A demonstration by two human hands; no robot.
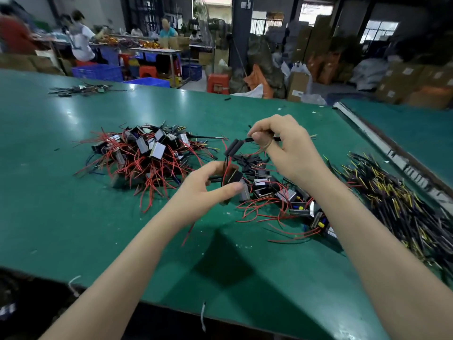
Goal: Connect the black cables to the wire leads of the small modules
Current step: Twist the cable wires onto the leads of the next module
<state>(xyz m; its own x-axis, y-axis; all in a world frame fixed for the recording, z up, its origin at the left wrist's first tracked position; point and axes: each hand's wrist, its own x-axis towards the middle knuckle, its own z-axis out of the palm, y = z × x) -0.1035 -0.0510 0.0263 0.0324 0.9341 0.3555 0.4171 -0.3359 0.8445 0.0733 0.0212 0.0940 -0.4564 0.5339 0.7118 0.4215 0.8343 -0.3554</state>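
1. My left hand (208, 190) grips a module (231, 177) above the bench (61, 204).
2. My right hand (282, 148) pinches a black cable (248, 140) near its red lead (226, 165).
3. Joining underway, I judge; next needs end-to-end alignment.

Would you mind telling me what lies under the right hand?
Under the right hand lie loose black sleeves and modules with red leads; whatever sits directly beneath the palm is hidden.

Green table (73, 217): module heaps (144, 155), cables (404, 212)

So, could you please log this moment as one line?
left hand: holds module | right hand: pinches black cable | joining in progress
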